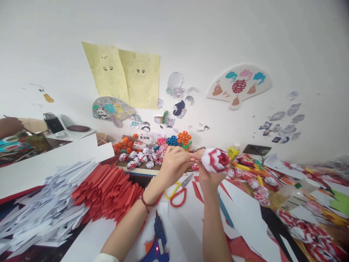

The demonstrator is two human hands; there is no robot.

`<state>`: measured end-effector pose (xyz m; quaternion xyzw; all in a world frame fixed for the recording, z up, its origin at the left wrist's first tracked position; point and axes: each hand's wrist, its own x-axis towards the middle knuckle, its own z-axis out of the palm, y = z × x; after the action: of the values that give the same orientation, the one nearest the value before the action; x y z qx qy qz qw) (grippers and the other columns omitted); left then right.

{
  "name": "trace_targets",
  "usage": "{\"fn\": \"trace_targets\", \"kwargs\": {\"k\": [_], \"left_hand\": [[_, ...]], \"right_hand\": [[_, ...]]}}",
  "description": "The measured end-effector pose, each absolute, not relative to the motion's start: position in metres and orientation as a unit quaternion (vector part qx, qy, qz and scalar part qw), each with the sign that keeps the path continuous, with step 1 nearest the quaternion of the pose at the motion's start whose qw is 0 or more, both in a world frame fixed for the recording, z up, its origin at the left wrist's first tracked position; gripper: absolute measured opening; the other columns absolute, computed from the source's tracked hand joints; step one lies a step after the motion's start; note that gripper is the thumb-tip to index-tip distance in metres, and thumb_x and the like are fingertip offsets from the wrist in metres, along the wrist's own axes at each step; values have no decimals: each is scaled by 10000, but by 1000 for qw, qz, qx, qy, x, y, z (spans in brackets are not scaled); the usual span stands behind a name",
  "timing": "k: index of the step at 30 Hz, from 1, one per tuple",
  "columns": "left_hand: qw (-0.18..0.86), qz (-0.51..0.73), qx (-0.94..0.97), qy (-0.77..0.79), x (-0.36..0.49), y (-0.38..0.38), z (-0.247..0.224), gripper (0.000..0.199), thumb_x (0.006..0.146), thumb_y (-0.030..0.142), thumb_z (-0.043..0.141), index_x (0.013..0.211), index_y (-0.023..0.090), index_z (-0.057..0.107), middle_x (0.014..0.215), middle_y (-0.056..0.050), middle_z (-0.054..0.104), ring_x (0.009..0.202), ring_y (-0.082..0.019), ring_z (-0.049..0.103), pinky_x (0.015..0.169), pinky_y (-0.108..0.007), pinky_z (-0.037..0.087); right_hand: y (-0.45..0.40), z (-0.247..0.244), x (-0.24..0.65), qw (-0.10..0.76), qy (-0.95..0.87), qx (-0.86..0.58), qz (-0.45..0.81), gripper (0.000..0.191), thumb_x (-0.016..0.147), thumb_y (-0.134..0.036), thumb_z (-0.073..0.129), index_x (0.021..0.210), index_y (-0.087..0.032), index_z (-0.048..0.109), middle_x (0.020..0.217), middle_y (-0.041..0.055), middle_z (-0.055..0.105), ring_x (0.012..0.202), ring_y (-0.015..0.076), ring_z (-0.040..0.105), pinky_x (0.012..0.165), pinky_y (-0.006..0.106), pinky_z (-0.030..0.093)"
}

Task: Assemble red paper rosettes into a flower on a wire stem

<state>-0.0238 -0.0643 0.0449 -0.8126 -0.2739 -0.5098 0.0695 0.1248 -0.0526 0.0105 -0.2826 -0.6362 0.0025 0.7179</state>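
A round red-and-white paper flower (215, 160) is held up over the table by my right hand (209, 174), whose fingers close around its base. My left hand (176, 162) meets the right at the fingertips, its fingers pressed together; what they pinch, if anything, is too small to make out. Below my hands lie scissors (177, 196) with one yellow and one red handle. A blue glue gun (160, 240) with a small red light rests nearer to me, beside my left forearm.
Stacks of folded white strips (49, 207) and red strips (109, 191) lie at the left. Finished flowers (145, 156) line the back by the wall. At the right are more paper flowers (308, 231), a clear bottle (291, 194) and a phone (256, 149). Another person's hand (11, 126) shows far left.
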Motion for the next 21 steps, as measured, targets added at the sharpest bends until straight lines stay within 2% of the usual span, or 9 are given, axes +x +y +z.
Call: {"fn": "trace_targets", "kwargs": {"k": [5,8,14,18,21], "left_hand": [[71,-453,-847,-269,-32,-72,48,215,994,232,477,838,168,612,874,-24,710,869,-168,546,809,-354,328],[61,-430,-858,-275,-35,-75,52,276,999,209,447,761,160,578,795,-23,671,825,-158,531,767,-337,321],[31,-500,-830,-247,-36,-73,51,358,994,267,467,669,165,575,624,-3,594,683,-137,528,709,-302,356],[12,-563,-789,-247,-35,-71,48,204,934,271,592,771,171,662,694,-18,645,679,-135,561,673,-279,405],[4,-595,-771,-227,-30,-71,46,112,891,223,653,791,172,657,726,-20,659,692,-132,561,660,-261,437]], "right_hand": [[-55,16,129,708,-652,-271,-17,105,813,-196,622,847,-223,718,804,83,695,846,300,687,777,457,573],[-60,22,131,681,-679,-274,-7,134,820,-187,604,878,-226,719,848,91,698,851,290,686,790,444,569],[-63,19,134,670,-693,-265,28,145,818,-192,638,931,-224,721,879,82,710,869,280,686,827,452,568],[-64,21,129,670,-690,-259,88,198,825,-214,670,1015,-213,727,932,91,719,897,282,691,851,464,571],[-71,33,121,673,-690,-239,115,224,849,-227,673,1066,-223,728,964,86,729,930,270,692,885,452,563]]}}
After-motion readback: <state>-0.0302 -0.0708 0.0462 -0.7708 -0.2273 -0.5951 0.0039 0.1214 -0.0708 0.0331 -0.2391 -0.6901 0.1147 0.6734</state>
